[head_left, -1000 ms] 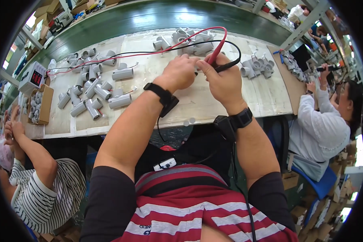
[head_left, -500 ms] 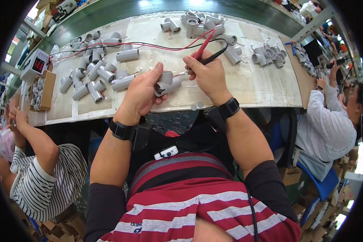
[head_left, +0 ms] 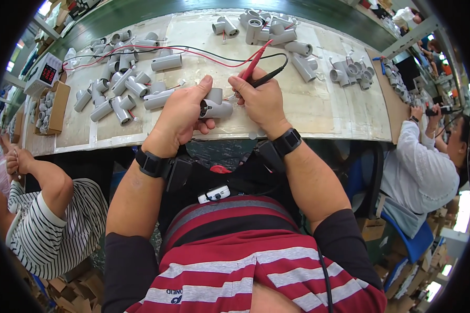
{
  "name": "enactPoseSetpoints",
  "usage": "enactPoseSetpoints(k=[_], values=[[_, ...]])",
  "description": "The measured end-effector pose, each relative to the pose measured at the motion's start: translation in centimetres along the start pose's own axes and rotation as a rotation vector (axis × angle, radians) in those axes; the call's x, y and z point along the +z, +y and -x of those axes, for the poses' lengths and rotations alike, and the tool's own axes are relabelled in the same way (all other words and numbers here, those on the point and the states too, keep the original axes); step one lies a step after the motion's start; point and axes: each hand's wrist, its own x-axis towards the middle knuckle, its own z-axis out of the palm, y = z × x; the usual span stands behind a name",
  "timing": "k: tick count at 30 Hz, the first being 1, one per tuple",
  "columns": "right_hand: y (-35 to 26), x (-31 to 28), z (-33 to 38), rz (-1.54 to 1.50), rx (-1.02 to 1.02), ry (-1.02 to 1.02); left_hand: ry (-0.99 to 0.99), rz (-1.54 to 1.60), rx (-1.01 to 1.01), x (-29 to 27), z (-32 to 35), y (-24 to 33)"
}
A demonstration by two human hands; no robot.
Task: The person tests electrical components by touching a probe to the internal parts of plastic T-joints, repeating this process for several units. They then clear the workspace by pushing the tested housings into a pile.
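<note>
In my left hand (head_left: 180,117) I hold a grey T-shaped pipe fitting (head_left: 218,108), its open end facing me. The fingers curl under it and the thumb points up alongside. My right hand (head_left: 260,101) grips two test probes together, a red probe (head_left: 253,61) and a black probe (head_left: 269,76). Their tips point down to the left, close to a small wire end (head_left: 231,97) beside the fitting; whether they touch it I cannot tell. Red and black leads run from the probes leftward to a small white meter box (head_left: 44,75) with a lit red display.
Grey T fittings lie in groups at left (head_left: 121,83), at the back (head_left: 271,28) and at right (head_left: 351,72) on the pale worktable (head_left: 329,117). A cardboard box (head_left: 60,107) of parts stands at far left. People sit on both sides; a green surface (head_left: 156,21) runs behind.
My right hand and the probes have shifted slightly left, nearer the fitting. The fitting has turned a little in my left hand. The person at left has moved their hands.
</note>
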Motion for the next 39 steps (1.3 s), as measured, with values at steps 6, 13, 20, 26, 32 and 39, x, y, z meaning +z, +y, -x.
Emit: enactPoseSetpoints(k=[6,13,20,26,32,39], values=[[0.3,0.1,-0.2,0.066,-0.039,0.009,-0.025,-0.017,-0.008,0.0,-0.3,0.3],[0.1,0.0,0.8,-0.149,-0.083,0.102,-0.009,-0.032,-0.007,-0.3,-0.3,0.6],[0.3,0.3,0.9,-0.043,-0.046,0.042,-0.016,-0.047,-0.013,-0.7,-0.5,0.7],[0.6,0.4,0.5,0.011,-0.073,0.033,-0.019,-0.059,-0.002,-0.4,-0.6,0.8],[0.6,0.7,0.4,0.122,-0.121,0.018,-0.021,-0.067,-0.005,-0.3,-0.7,0.7],[0.5,0.9,0.5,0.239,-0.157,0.023,-0.034,-0.042,-0.005,-0.7,-1.2,0.6]])
